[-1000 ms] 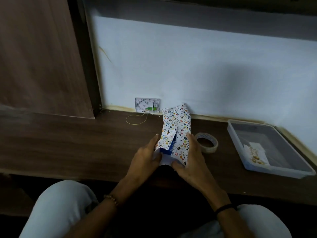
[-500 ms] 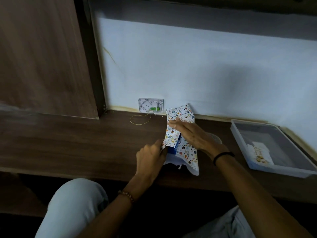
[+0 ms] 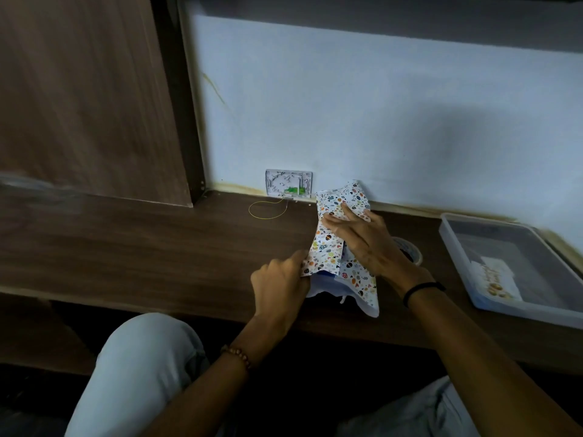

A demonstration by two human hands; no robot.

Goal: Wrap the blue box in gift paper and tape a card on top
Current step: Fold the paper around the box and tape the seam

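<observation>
The blue box (image 3: 328, 274) lies on the dark wooden desk (image 3: 157, 244), almost fully covered by white gift paper (image 3: 340, 200) printed with small coloured shapes. Only a sliver of blue shows at its near end. My left hand (image 3: 280, 285) pinches the near left edge of the paper. My right hand (image 3: 362, 238) lies flat across the top, fingers spread, pressing the folded paper down. A card (image 3: 495, 277) with gold print lies in the clear plastic tray (image 3: 454, 247) at the right. The tape roll (image 3: 408, 249) sits just behind my right wrist, partly hidden.
A white wall socket plate (image 3: 288, 182) sits at the back of the desk with a thin yellow wire loop (image 3: 268, 209) in front of it. A wooden panel (image 3: 85, 99) stands at the left. My knees are below the desk edge.
My right hand left the near end of the box and moved up onto the top of the paper. My left hand stayed at the near left edge. The view shifted slightly.
</observation>
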